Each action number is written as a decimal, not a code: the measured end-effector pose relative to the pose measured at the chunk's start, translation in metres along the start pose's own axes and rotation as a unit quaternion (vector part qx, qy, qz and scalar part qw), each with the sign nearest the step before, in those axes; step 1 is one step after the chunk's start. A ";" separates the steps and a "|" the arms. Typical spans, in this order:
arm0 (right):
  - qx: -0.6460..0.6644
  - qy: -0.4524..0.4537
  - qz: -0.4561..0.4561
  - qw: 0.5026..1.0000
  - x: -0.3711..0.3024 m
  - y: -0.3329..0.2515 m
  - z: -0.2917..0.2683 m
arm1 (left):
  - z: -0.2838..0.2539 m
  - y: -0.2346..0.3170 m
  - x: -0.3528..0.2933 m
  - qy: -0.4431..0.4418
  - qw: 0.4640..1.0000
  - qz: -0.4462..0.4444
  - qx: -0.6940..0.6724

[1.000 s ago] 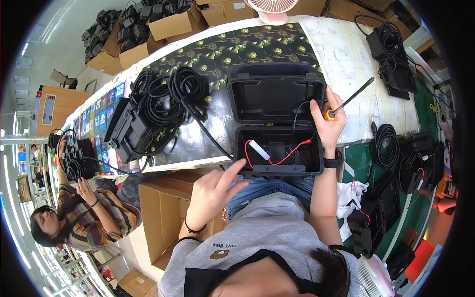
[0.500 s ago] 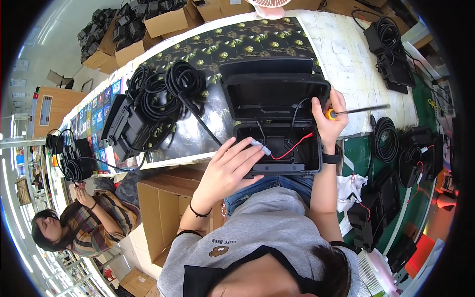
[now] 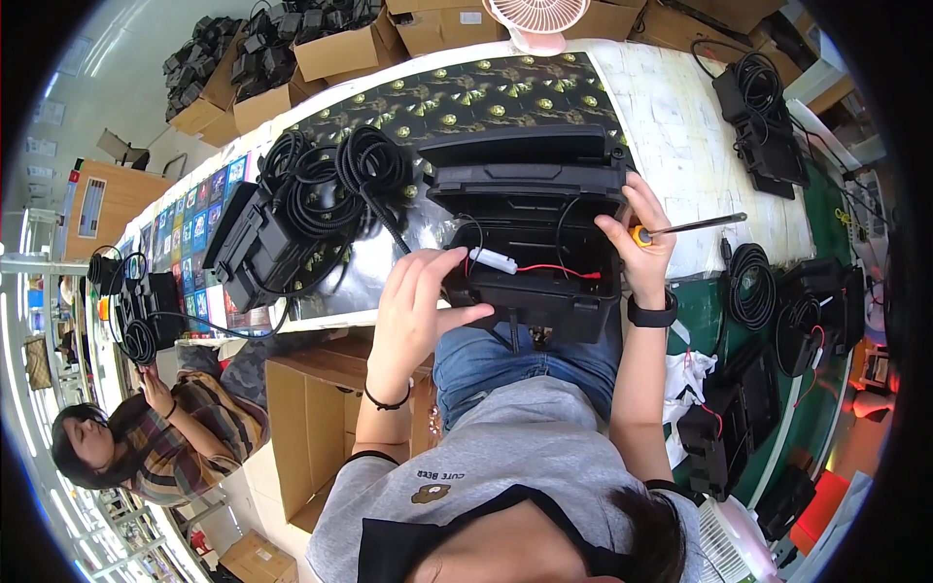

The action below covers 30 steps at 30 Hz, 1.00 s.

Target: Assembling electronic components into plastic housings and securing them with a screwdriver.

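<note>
A black plastic box with its hinged lid raised is in front of me, tilted over my lap at the table edge. Inside it lies a small white cylindrical part with a red wire running from it to the right. My left hand grips the box's left side, fingertips at the rim by the white part and thumb along the front. My right hand steadies the right side while keeping a screwdriver with a yellow handle in its palm, its shaft pointing right.
Coiled black cables and another black box rest on the table to the left. More cabled boxes sit at the right. A pink fan stands at the far edge. A person works at the left, beside a cardboard carton.
The box has tipped, its front wall now facing me more. My left hand has let go of the white part, which now lies inside, and has moved left onto the box's side.
</note>
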State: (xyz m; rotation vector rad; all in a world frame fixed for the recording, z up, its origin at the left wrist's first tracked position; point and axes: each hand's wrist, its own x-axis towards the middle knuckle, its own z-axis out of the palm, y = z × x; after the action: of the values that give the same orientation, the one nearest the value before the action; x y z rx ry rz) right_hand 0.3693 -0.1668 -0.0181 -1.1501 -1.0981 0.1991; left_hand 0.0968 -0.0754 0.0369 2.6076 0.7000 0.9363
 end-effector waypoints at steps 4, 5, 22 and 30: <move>0.035 0.018 0.013 0.999 -0.008 0.007 -0.003 | 0.002 0.000 0.002 -0.032 0.999 0.023 -0.032; 0.037 0.017 0.013 0.999 -0.011 0.012 -0.004 | 0.002 -0.001 0.001 -0.032 0.999 0.022 -0.030; 0.031 -0.047 0.082 0.995 0.021 -0.035 0.007 | 0.011 -0.015 0.001 0.041 0.992 0.110 0.047; -0.039 -0.041 0.158 0.986 0.027 -0.027 0.014 | 0.028 -0.016 0.016 0.076 0.995 -0.042 0.051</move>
State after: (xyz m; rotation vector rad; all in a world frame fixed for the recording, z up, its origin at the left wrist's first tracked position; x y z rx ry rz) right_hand 0.3614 -0.1526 0.0195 -1.3944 -0.9979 0.4574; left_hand 0.1205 -0.0560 0.0176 2.5909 0.9123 1.1084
